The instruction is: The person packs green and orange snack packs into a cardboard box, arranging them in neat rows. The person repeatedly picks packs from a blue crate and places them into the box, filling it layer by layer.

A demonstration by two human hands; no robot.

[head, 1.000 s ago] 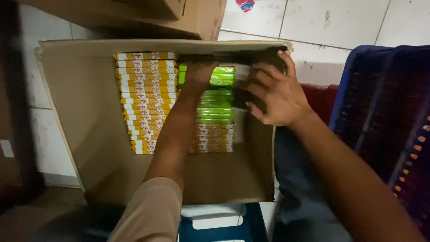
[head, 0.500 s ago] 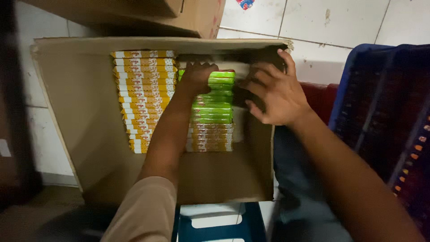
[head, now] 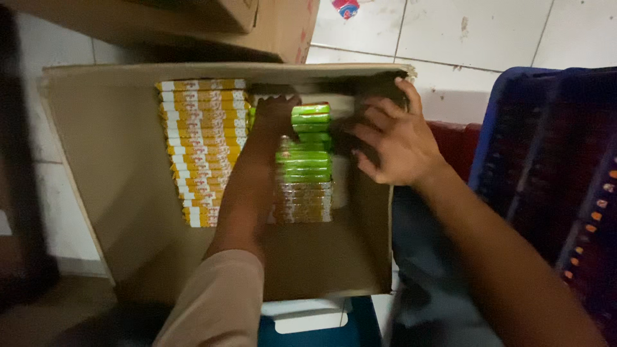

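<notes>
From the head camera, a cardboard box (head: 128, 193) lies open below the person, with flat packets packed on edge in two rows, likely so they fill the space tightly. The left hand (head: 275, 114) reaches deep into the far end of the box, its tan sleeve (head: 218, 302) at the near edge; it rests at the top of the green packets (head: 307, 151), between them and the row of yellow-orange packets (head: 202, 148) to its left. Whether its fingers are closed around a packet I cannot tell, since shadow hides the fingertips. The right hand (head: 392, 144) sits at the box's right wall, fingers spread and loosely curled over the rim and the dark far corner, seemingly steadying the box; it clamps nothing that can be seen. The green packets lie just beside both hands, touching the left one and a little apart from the right. Below them in the same row sit brownish packets (head: 303, 202). A blue crate (head: 546, 193) stands to the right, and tiled floor (head: 475, 32) shows beyond the box.
</notes>
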